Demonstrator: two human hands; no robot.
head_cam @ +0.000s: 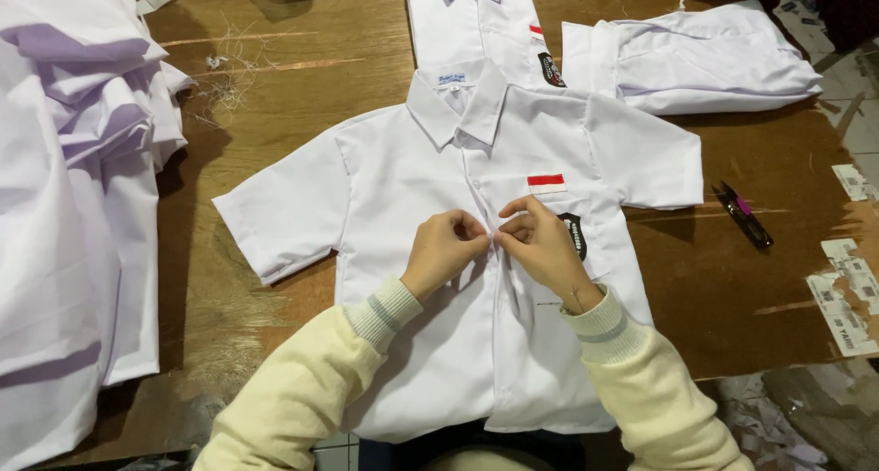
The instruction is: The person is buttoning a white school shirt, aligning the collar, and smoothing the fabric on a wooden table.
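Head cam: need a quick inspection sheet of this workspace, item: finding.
Surface: brown wooden table, scuffed, loose threads at upper left.
Job's things: white short-sleeved shirt lying flat, collar away from the person, red-and-white patch and dark badge on its chest.
Clutter: heap of white garments at left; two more white shirts at the top; thread snips at right; paper labels along the right edge.
Grippers: left hand and right hand both pinching the shirt's front placket at mid-chest.
Cables: nothing seen.
Surroundings: paper scraps on the floor at lower right.
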